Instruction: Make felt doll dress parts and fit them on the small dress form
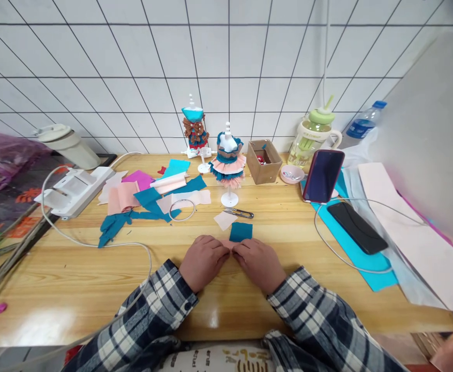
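My left hand and my right hand meet on the table close to its front, fingers closed and fingertips nearly touching. Between them they pinch a pink crepe paper piece, mostly hidden under the fingers. A dark teal square lies just beyond my right fingers. Left of it rests a pale pink square, with small thread snips behind. Farther back stands a miniature dress form wearing a ruffled teal and pink dress.
Paper scraps and a metal ring lie to the left, near a white power strip. A second dress form, a cardboard box and a pink dish stand behind. Phones and a cable occupy the right.
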